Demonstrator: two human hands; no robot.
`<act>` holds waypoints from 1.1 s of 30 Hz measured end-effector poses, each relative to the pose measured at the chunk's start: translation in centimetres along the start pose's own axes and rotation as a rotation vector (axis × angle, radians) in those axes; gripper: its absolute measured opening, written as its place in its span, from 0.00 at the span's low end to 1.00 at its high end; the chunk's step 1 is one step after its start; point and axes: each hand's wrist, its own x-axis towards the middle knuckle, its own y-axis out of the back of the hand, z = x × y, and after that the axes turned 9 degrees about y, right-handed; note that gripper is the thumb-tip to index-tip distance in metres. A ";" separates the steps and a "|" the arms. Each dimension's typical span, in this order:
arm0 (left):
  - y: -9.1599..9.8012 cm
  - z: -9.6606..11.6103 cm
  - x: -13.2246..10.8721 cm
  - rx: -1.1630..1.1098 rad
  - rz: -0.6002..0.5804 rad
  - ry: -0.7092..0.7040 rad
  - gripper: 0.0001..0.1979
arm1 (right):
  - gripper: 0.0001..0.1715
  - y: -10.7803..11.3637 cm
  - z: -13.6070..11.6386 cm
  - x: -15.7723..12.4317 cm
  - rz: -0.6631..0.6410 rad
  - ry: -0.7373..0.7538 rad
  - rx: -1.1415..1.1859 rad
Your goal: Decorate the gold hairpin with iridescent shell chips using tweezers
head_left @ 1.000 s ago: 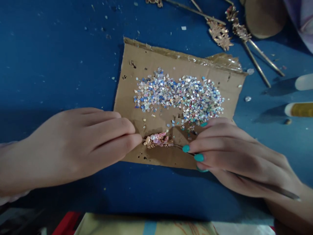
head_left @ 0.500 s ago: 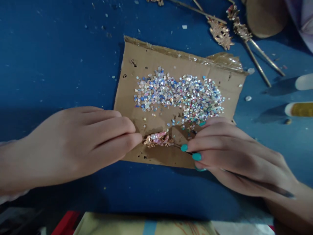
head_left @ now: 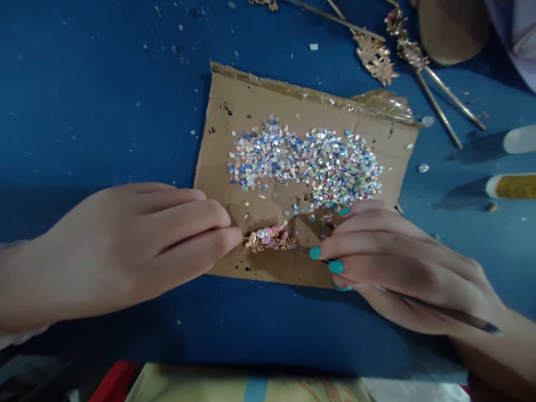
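Observation:
A brown cardboard sheet (head_left: pixel 251 100) lies on the blue table and carries a heap of small iridescent stone chips (head_left: pixel 305 162). At its near edge lies a gold leaf-shaped hairpin ornament (head_left: pixel 270 239), partly covered with pink and pale chips. My left hand (head_left: pixel 138 245) has its fingers pressed together, and their tips touch the ornament's left end. My right hand (head_left: pixel 397 268), with teal nails, is closed on the hairpin's thin metal stem, which runs under the fingers and out past the wrist.
More gold hairpins (head_left: pixel 377 56) with long stems lie at the back right beside a brown round object (head_left: pixel 452 28). A white tube (head_left: pixel 519 139) and a yellow tube (head_left: pixel 513 187) sit at the right edge. Loose chips dot the blue table (head_left: pixel 104 100). A red and yellow item (head_left: pixel 176 385) lies at the near edge.
My right hand has shifted slightly left along the stem. My left hand and the ornament stay put.

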 end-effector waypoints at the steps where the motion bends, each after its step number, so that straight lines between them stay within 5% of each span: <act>1: 0.0 0.0 0.0 0.005 0.000 -0.006 0.11 | 0.07 0.0 0.1 0.0 0.002 0.020 0.019; 33: 0.2 0.0 0.0 0.031 -0.018 0.003 0.09 | 0.07 -0.3 0.8 0.5 0.015 0.052 0.016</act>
